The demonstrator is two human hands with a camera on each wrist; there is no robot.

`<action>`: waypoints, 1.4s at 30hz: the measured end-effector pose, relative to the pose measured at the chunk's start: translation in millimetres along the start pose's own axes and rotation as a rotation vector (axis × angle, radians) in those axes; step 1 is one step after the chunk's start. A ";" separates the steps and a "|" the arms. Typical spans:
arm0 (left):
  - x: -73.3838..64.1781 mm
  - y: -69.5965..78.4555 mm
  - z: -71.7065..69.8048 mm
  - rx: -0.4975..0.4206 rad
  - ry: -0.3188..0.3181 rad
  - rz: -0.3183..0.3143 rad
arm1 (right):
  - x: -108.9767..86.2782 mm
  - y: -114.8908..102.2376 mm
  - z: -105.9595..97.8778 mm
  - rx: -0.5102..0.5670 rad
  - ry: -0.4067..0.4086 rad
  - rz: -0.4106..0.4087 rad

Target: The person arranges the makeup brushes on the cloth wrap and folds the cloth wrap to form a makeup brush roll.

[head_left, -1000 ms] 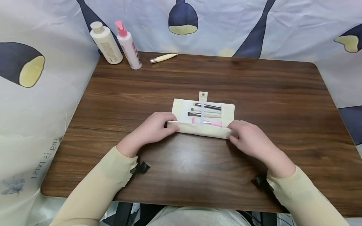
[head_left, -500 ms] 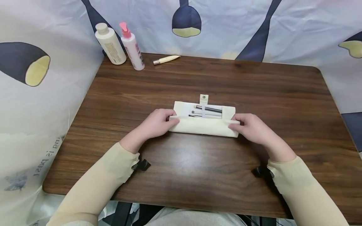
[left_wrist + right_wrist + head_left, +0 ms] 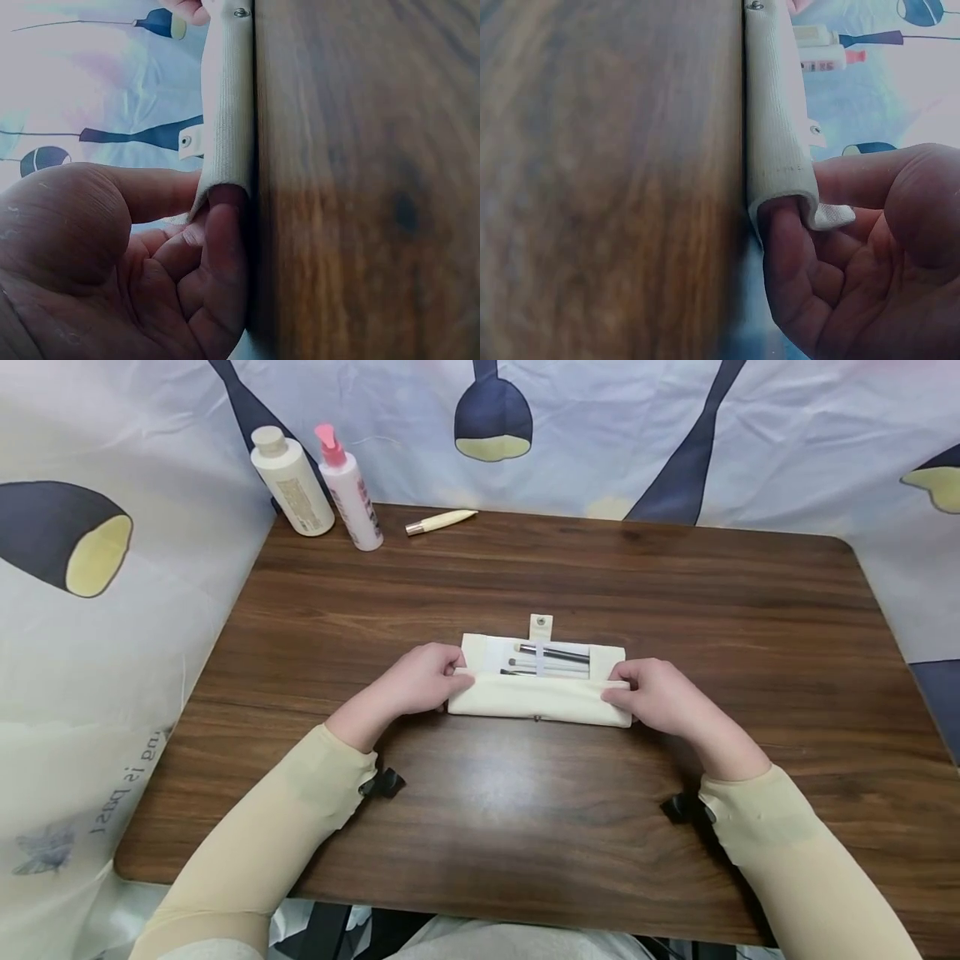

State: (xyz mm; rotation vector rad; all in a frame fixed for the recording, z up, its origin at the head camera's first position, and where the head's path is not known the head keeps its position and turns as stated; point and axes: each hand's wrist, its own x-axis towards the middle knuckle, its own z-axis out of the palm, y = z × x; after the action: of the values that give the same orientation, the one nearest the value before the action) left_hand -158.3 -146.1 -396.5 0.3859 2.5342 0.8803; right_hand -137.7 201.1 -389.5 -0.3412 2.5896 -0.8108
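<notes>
A cream fabric brush roll (image 3: pixel 540 700) lies on the table, its near part folded over toward the back. Several makeup brushes (image 3: pixel 555 653) show in its uncovered far part, under a clear strap. A snap tab (image 3: pixel 541 627) sticks out at the back edge. The left hand (image 3: pixel 423 679) pinches the roll's left end, and the right hand (image 3: pixel 660 693) pinches its right end. In the left wrist view a fingertip (image 3: pixel 227 196) sits inside the fold's end. The right wrist view likewise has a finger (image 3: pixel 784 225) tucked inside the fold, with the thumb on the outside.
At the back left of the brown wooden table (image 3: pixel 525 827) stand a cream bottle (image 3: pixel 294 485) and a white pump bottle (image 3: pixel 351 497) with a pink top. A cream pen-like item (image 3: pixel 441 522) lies beside them. A printed curtain (image 3: pixel 600 427) hangs behind the table.
The near part of the brush roll has been folded further back, covering the pink brush and most of the one above it. Both hands have shifted slightly away from the body with it.
</notes>
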 end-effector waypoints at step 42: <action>-26.1 -5.6 -4.2 0.310 -0.011 0.388 | -36.5 -4.9 23.0 -0.456 0.202 -0.454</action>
State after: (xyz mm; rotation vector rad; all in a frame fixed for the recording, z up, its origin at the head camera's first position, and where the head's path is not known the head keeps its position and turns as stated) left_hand -138.2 -162.7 -389.2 1.0016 2.6327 0.6029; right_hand -94.5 198.5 -392.8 -1.0588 2.9178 -0.3872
